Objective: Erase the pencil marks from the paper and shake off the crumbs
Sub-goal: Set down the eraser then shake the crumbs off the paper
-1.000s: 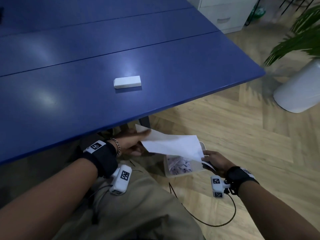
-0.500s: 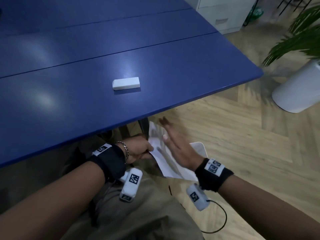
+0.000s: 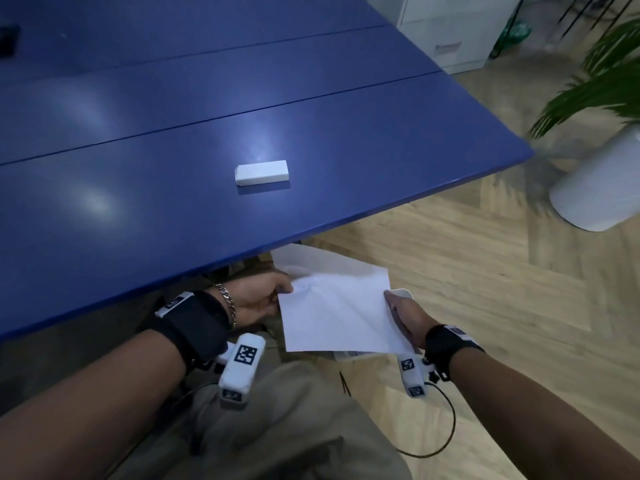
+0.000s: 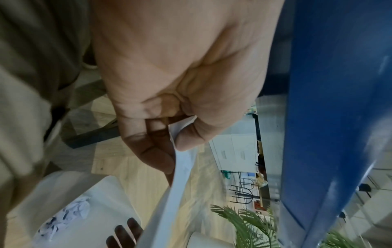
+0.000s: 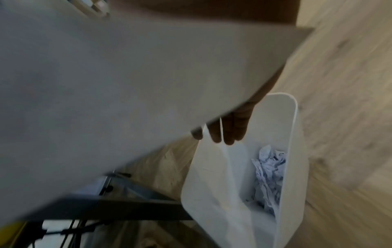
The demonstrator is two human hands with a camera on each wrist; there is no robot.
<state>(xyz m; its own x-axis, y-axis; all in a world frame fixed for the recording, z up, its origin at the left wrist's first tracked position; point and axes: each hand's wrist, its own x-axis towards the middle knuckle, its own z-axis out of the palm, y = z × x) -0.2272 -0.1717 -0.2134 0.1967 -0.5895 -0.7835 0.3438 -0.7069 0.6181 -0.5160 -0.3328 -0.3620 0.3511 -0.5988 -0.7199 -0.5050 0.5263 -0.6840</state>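
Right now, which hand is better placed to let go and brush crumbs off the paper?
Probably right: the left hand anchors the paper with a pinch; the right hand is above the bin.

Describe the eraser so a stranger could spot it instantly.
Find the big blue table. Toward its near edge lies the eraser. It is a small, solid white block, unlike the thin white paper held below the table's edge.

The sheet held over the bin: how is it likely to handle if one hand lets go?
Probably floppy: the paper shows creases and bows between the left hand and right hand. Likely very light, since a thumb-and-finger pinch carries it. Held by one edge, it would probably droop toward the bin.
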